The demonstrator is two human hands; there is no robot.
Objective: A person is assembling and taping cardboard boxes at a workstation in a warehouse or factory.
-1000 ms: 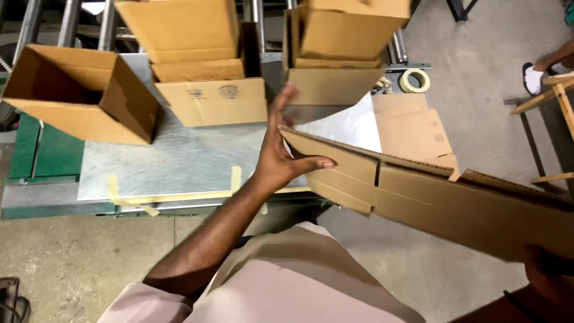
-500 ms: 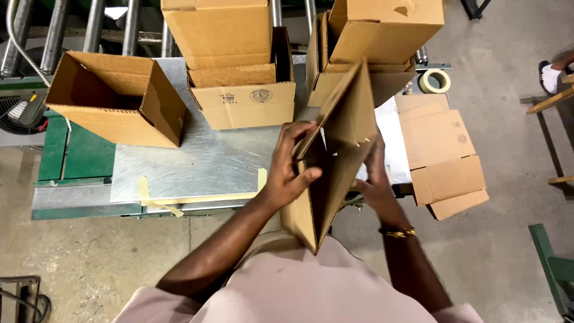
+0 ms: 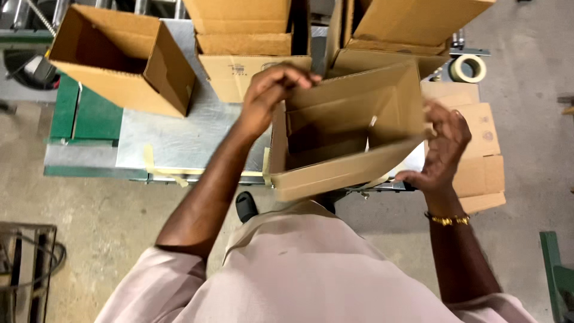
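While the box (image 3: pixel 347 134) hangs mid-frame above the tabletop (image 3: pixel 179 134), the left hand (image 3: pixel 269 90) pinches its top-left flap and the right hand (image 3: pixel 442 146) clasps its right edge; it looks light and stiff, best gripped at the edges.

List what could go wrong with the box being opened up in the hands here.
1. The box is held in the air by its edges only: the left hand pinches the top corner and the right hand supports the far side, so it could slip or fold back.
2. The table is crowded with other boxes, so setting it down may knock one.
3. The tape roll sits near the table edge and could be nudged off.
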